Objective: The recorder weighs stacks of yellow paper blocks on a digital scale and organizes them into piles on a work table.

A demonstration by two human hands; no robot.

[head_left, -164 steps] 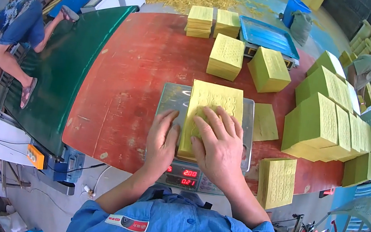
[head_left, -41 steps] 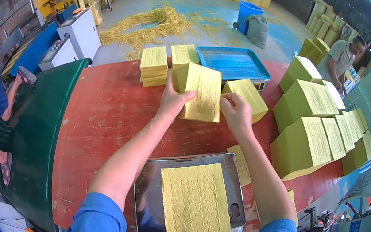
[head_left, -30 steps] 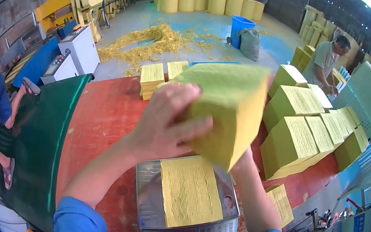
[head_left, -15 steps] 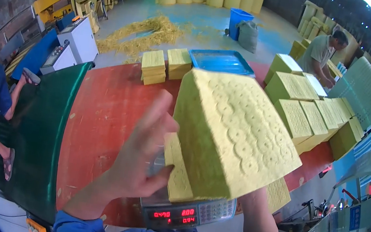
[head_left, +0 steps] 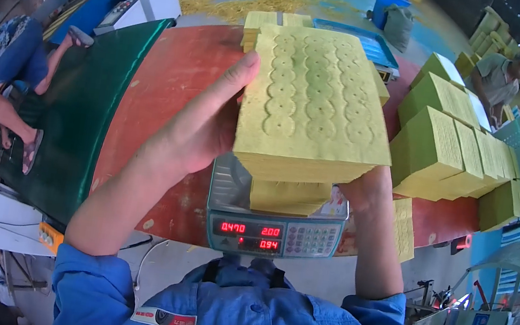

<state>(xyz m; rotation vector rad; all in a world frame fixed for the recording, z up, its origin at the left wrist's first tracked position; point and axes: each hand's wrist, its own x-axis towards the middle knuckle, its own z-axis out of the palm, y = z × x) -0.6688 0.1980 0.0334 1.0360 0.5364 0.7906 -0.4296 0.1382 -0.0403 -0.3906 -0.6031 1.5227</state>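
A thick stack of yellow paper sheets (head_left: 319, 98), its top stamped with rows of overlapping circles, is between my hands. My left hand (head_left: 216, 116) clasps its left side, thumb up along the edge. On the right, my right hand (head_left: 369, 191) grips the lower side, its fingers mostly hidden under the paper. Beneath it stands a digital scale (head_left: 315, 240) with lit red digits and a keypad. A smaller yellow paper stack (head_left: 288, 196) rests on the scale's pan, partly covered by the held stack.
Several yellow paper stacks (head_left: 431, 153) stand at the right of the red table (head_left: 143, 139). Beyond the held stack lies a blue tray (head_left: 357, 38). A green surface (head_left: 87, 118) borders the left, with a seated person's legs there. Another person (head_left: 501, 80) works at far right.
My left hand has closed onto the stack's left side after being apart from it with fingers spread. The stack has turned from tilted to squarer and more level. The view has shifted downward.
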